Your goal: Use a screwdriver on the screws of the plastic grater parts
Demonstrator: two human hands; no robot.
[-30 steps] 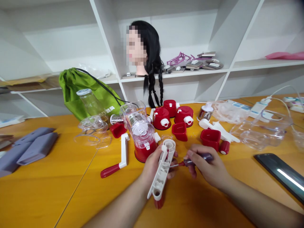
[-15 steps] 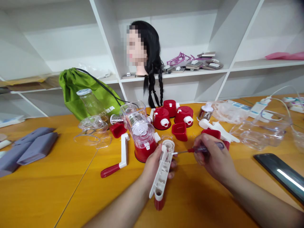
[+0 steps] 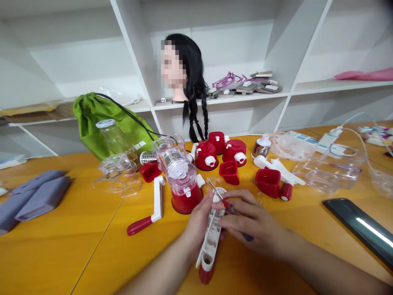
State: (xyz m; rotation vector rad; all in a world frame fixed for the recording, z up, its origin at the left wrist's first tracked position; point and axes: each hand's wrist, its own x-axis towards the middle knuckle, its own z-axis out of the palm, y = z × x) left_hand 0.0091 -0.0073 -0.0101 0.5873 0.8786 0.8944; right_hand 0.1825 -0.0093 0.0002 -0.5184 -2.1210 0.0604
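My left hand (image 3: 198,225) is closed around a white crank handle (image 3: 211,241) with a red grip at its lower end. The hollow, ribbed inside of the handle faces up, and a thin white strip lies along its left side. My right hand (image 3: 254,223) holds a screwdriver (image 3: 229,207) with a red and purple handle; its fingers also reach over the crank handle's upper part. The screwdriver's metal shaft points up and left across the round white end. Just beyond stands a rotary grater (image 3: 186,198) with a red base and clear body.
Another crank handle (image 3: 157,200) lies to the left. Several red bases (image 3: 206,155), red pushers (image 3: 267,182) and a drum grater (image 3: 262,146) sit behind. A black phone-like slab (image 3: 359,225) is at right, grey cases (image 3: 46,196) at left, a green bag (image 3: 89,135) at the back.
My right hand has moved left onto the crank handle. The screwdriver has swung from pointing left at its side to lying across its top end. My left hand keeps its hold.
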